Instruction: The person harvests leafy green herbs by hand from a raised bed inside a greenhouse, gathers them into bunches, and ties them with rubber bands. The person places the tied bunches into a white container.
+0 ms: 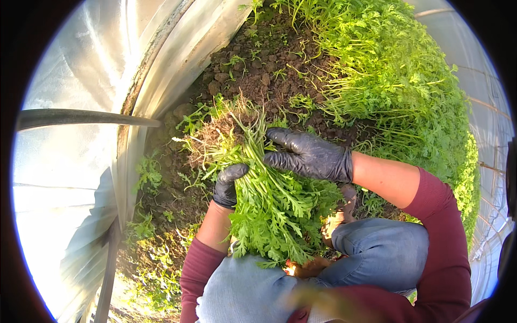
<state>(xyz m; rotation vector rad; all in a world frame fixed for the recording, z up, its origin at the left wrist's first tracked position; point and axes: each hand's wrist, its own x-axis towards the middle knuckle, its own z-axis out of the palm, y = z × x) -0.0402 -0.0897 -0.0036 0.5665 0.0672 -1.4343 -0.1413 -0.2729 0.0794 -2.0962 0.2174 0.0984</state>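
A leafy bunch of green plants with toothed leaves (278, 214) lies across my lap, roots pointing up and away from me. My left hand (230, 185), in a black glove, grips the stems from the left, its thumb on top and the other fingers hidden beneath. Tangled pale roots with some soil (220, 135) spread at the far end of the bunch. On the right side my gloved right hand (309, 155) has thumb and fingers apart. Its tips are at the edge of the stems, close to the roots.
Dense green plants of similar leaf (387, 76) grow along the right. Bare clumpy soil (266, 60) with scattered sprigs lies ahead. Plastic sheeting (76, 80) forms a wall on the left, where a dark pipe (89, 118) juts inward. My jeans-covered knee (379, 250) is bent below.
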